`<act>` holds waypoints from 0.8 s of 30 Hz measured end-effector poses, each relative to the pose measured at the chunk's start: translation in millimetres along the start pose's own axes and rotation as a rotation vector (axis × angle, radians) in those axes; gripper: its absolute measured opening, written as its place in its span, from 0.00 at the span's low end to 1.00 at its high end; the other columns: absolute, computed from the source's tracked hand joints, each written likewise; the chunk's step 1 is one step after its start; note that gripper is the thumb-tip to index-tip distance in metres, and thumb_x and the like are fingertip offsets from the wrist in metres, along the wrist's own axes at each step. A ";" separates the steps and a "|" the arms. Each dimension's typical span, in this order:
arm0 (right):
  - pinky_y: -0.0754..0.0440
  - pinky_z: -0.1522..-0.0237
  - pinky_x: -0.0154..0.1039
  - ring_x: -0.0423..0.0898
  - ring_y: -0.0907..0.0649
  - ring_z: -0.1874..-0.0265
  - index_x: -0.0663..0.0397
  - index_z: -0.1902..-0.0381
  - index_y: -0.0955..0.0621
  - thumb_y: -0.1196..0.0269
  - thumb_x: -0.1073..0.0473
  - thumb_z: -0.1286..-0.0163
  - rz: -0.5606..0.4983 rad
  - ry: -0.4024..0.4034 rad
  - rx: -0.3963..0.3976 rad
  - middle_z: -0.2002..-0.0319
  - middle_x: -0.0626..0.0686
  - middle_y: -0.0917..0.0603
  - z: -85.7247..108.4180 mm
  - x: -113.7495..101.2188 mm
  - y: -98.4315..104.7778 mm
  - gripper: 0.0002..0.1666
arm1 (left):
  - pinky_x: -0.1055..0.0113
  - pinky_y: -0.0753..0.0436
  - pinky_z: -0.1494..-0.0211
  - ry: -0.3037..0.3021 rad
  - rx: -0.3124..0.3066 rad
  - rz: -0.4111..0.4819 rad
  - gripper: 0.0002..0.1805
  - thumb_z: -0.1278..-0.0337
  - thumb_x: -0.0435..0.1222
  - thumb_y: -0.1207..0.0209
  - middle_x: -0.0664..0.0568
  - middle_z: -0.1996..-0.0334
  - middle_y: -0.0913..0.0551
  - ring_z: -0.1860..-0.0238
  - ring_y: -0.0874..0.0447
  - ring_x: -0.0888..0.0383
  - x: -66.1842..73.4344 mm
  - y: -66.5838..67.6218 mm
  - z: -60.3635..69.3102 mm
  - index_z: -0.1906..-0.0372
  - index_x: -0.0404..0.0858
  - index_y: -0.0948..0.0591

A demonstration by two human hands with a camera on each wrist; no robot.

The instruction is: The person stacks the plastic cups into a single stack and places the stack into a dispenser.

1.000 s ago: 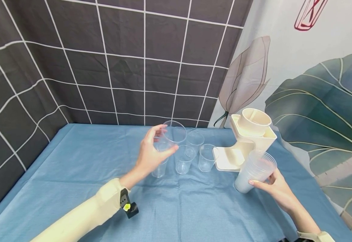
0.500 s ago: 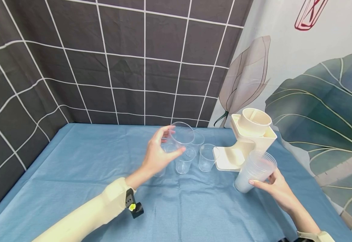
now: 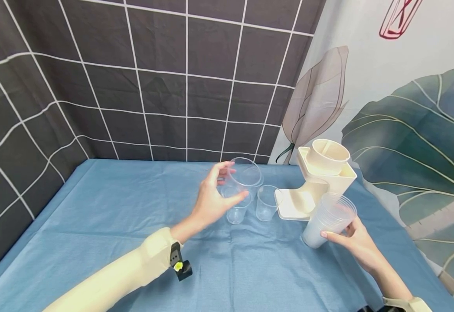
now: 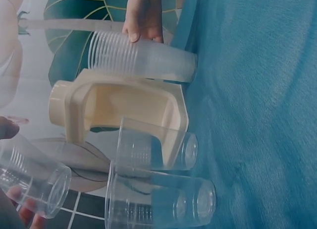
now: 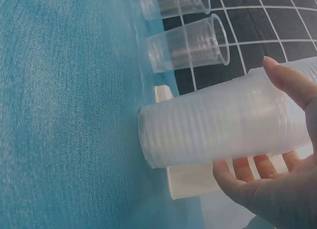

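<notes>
My left hand [image 3: 215, 200] holds a clear plastic cup [image 3: 245, 171] near its rim, raised above the table. In the left wrist view this cup [image 4: 37, 174] hangs tilted, its base apart from the cloth. Below and beside it, clear cups stand upright: one in front [image 3: 236, 214] and one to the right [image 3: 266, 203]. Another behind is mostly hidden by the held cup. My right hand [image 3: 361, 247] grips a tilted stack of nested plastic cups [image 3: 326, 223], thumb on one side and fingers on the other. The lower end of the stack [image 5: 153, 137] is at the cloth.
A cream plastic stand [image 3: 295, 203] with a round cup-like top [image 3: 330, 157] stands behind the cup stack. Blue cloth [image 3: 133, 195] covers the table. A dark gridded backdrop [image 3: 156, 93] rises behind, with a leaf-patterned curtain [image 3: 414, 130] on the right.
My left hand has moved to the right with the cup, over the cups standing there. My right hand and the stack have stayed in place.
</notes>
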State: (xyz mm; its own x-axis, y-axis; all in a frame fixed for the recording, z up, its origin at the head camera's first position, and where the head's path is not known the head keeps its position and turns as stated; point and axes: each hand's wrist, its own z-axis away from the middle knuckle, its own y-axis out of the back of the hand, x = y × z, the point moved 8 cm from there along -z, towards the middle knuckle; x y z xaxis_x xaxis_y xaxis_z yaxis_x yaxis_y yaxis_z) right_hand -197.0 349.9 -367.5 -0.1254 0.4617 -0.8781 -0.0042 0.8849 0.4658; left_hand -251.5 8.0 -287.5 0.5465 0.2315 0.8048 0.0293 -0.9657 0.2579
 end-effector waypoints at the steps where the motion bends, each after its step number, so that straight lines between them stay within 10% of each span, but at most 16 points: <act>1: 0.32 0.54 0.16 0.22 0.33 0.46 0.44 0.31 0.42 0.35 0.68 0.39 -0.003 0.001 0.000 0.42 0.34 0.34 -0.1 0.0 0.0 0.43 | 0.54 0.20 0.44 0.004 -0.001 0.004 0.37 0.60 0.36 0.26 0.47 0.51 0.18 0.47 0.22 0.52 0.4 -0.9 -0.1 0.40 0.39 0.29; 24: 0.31 0.55 0.15 0.19 0.34 0.46 0.46 0.31 0.42 0.35 0.67 0.38 0.015 -0.015 -0.002 0.43 0.33 0.33 -0.1 2.8 0.7 0.43 | 0.58 0.19 0.43 0.014 -0.058 0.052 0.38 0.61 0.36 0.26 0.49 0.49 0.17 0.46 0.21 0.51 6.5 -23.1 1.6 0.40 0.41 0.29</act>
State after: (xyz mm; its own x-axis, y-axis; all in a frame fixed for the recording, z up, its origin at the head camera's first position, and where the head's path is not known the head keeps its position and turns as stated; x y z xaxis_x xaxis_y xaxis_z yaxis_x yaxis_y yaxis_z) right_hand -197.4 351.8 -369.6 -0.1109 0.4759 -0.8725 -0.0047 0.8776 0.4793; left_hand -247.3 31.7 -289.1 0.5343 0.1833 0.8252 -0.0478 -0.9681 0.2460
